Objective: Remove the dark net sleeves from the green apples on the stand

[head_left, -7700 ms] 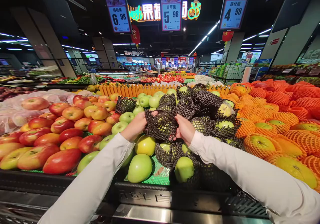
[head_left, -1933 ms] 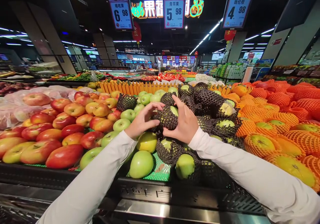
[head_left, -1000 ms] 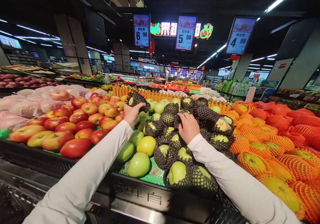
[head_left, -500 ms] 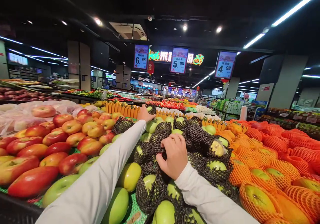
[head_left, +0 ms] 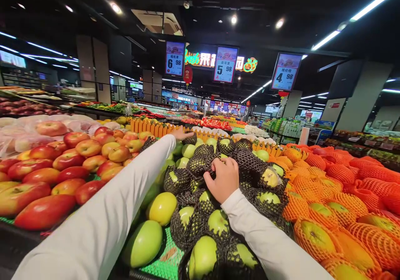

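Note:
Green apples [head_left: 203, 257], many in black foam nets, lie heaped in front of me. My left hand [head_left: 183, 133] is stretched out at the far edge of the heap, its thumb pointing right. Just below that thumb is a black-netted apple [head_left: 190, 139]; the hand's other fingers are partly hidden. My right hand [head_left: 224, 180] is curled palm-down over the middle of the heap, its fingers wrapped round a black-netted green apple that the hand mostly hides. Bare green apples [head_left: 188, 151] lie between the two hands.
Red-yellow apples [head_left: 67, 160] fill the left side, with bagged fruit [head_left: 50, 128] behind. Oranges in orange nets [head_left: 318, 233] lie to the right. A low orange picket fence [head_left: 153, 128] edges the back. Price signs [head_left: 225, 64] hang above. A green mat [head_left: 165, 246] shows in front.
My left hand has drawn slightly left and its thumb now lies above the netted apple instead of below it. My right hand has shifted a little right over the heap. The view has tilted slightly.

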`<action>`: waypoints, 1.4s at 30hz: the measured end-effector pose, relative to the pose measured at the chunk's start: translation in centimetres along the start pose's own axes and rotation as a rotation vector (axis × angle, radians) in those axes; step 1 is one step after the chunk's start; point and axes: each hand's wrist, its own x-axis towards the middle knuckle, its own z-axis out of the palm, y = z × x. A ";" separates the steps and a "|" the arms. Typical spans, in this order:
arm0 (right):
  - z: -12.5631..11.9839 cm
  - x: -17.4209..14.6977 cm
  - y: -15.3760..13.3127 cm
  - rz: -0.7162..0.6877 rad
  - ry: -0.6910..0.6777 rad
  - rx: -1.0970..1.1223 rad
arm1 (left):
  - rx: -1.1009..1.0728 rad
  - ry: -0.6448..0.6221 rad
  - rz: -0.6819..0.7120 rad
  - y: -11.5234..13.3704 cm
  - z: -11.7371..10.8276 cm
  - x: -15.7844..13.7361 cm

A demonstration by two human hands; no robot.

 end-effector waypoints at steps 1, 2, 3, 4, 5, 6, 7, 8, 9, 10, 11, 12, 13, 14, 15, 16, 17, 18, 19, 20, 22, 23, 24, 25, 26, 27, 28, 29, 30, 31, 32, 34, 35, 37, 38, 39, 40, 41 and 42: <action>-0.1 0.0 0.0 -0.001 -0.015 -0.008 | 0.004 -0.021 -0.007 0.2 -1.3 -0.3; -0.1 0.0 0.1 0.000 -0.030 -0.017 | 0.005 -0.042 -0.003 0.3 -2.8 -0.8; -0.1 0.1 0.1 -0.004 -0.045 -0.030 | 0.003 -0.067 0.005 0.2 -4.2 -1.6; -0.1 0.1 0.3 -0.007 -0.063 -0.042 | 0.001 -0.092 0.026 -0.1 -5.6 -2.8; 0.0 0.1 0.4 -0.009 -0.081 -0.054 | 0.002 -0.124 0.075 -0.5 -6.9 -4.4; 0.1 0.1 0.5 -0.009 -0.101 -0.064 | -0.006 -0.159 0.122 -1.0 -8.1 -6.4; 0.2 0.1 0.6 -0.007 -0.117 -0.071 | -0.009 -0.222 0.146 -1.6 -9.0 -8.7; 0.2 0.1 0.7 -0.004 -0.131 -0.075 | 0.002 -0.306 0.161 -2.3 -9.6 -11.3; 0.2 0.1 0.8 0.001 -0.139 -0.078 | 0.025 -0.394 0.177 -3.0 -10.0 -14.1; 0.2 0.2 0.8 0.010 -0.141 -0.078 | 0.054 -0.454 0.186 -3.8 -10.1 -16.9; 0.1 0.2 0.8 0.022 -0.143 -0.076 | 0.095 -0.491 0.182 -4.5 -10.0 -19.6; 0.1 0.3 0.8 0.037 -0.145 -0.073 | 0.141 -0.497 0.162 -5.2 -9.6 -22.0; 0.0 0.4 0.8 0.054 -0.147 -0.069 | 0.177 -0.453 0.146 -5.9 -9.1 -24.2; -0.1 0.4 0.8 0.069 -0.148 -0.063 | 0.214 -0.377 0.138 -6.5 -8.5 -26.0; -0.1 0.5 0.8 0.081 -0.146 -0.055 | 0.253 -0.305 0.151 -7.0 -7.9 -27.5; -0.1 0.5 0.9 0.090 -0.139 -0.044 | 0.293 -0.256 0.169 -7.6 -7.4 -28.7; -0.1 0.5 1.1 0.097 -0.124 -0.031 | 0.320 -0.232 0.192 -8.0 -6.9 -29.6; 0.0 0.5 1.3 0.105 -0.103 -0.018 | 0.327 -0.219 0.216 -8.5 -6.5 -30.3; 0.1 0.4 1.5 0.113 -0.082 -0.006 | 0.317 -0.214 0.235 -8.9 -6.2 -30.8; 0.2 0.4 1.7 0.122 -0.063 0.004 | 0.290 -0.206 0.250 -9.2 -6.1 -31.2; 0.3 0.4 2.2 0.146 -0.045 0.020 | 0.217 -0.166 0.269 -9.4 -6.2 -31.4; 0.4 0.4 2.5 0.153 -0.046 0.030 | 0.182 -0.134 0.279 -9.1 -6.4 -31.2; 0.4 0.4 2.7 0.158 -0.049 0.045 | 0.150 -0.093 0.298 -8.6 -6.7 -30.9; 0.3 0.4 2.9 0.159 -0.051 0.061 | 0.120 -0.044 0.323 -7.8 -7.0 -30.5; 0.3 0.5 3.0 0.159 -0.049 0.079 | 0.093 0.011 0.356 -6.7 -7.2 -29.8; 0.2 0.5 3.2 0.161 -0.043 0.095 | 0.067 0.068 0.399 -5.3 -7.3 -29.0; 0.2 0.6 3.3 0.169 -0.032 0.108 | 0.046 0.122 0.448 -3.7 -7.3 -28.1; 0.1 0.6 3.3 0.184 -0.017 0.118 | 0.027 0.173 0.505 -2.0 -7.0 -27.0; 0.0 0.7 3.4 0.202 -0.001 0.126 | 0.006 0.201 0.563 -0.3 -6.5 -25.9; -0.1 0.7 3.4 0.219 0.017 0.132 | -0.009 0.208 0.606 1.3 -5.7 -24.7; -0.2 0.8 3.4 0.233 0.036 0.137 | -0.018 0.196 0.633 2.7 -4.8 -23.7; -0.5 0.9 3.4 0.244 0.078 0.145 | -0.049 0.139 0.672 4.6 -2.4 -22.0; -0.7 0.9 3.4 0.243 0.098 0.148 | -0.062 0.092 0.688 5.1 -1.2 -21.5; -0.8 1.0 3.4 0.242 0.135 0.152 | -0.066 -0.023 0.719 5.0 0.8 -21.0; -0.8 1.0 3.5 0.246 0.147 0.154 | -0.052 -0.088 0.732 4.6 1.5 -20.9; -0.8 1.0 3.5 0.250 0.155 0.159 | -0.031 -0.151 0.740 4.1 1.9 -20.9; -0.7 1.0 3.5 0.253 0.157 0.168 | -0.023 -0.204 0.742 3.5 2.1 -20.9; -0.6 1.0 3.5 0.255 0.158 0.180 | -0.029 -0.250 0.744 2.9 2.1 -21.0; -0.5 1.0 3.5 0.257 0.158 0.196 | -0.041 -0.291 0.749 2.4 1.9 -21.0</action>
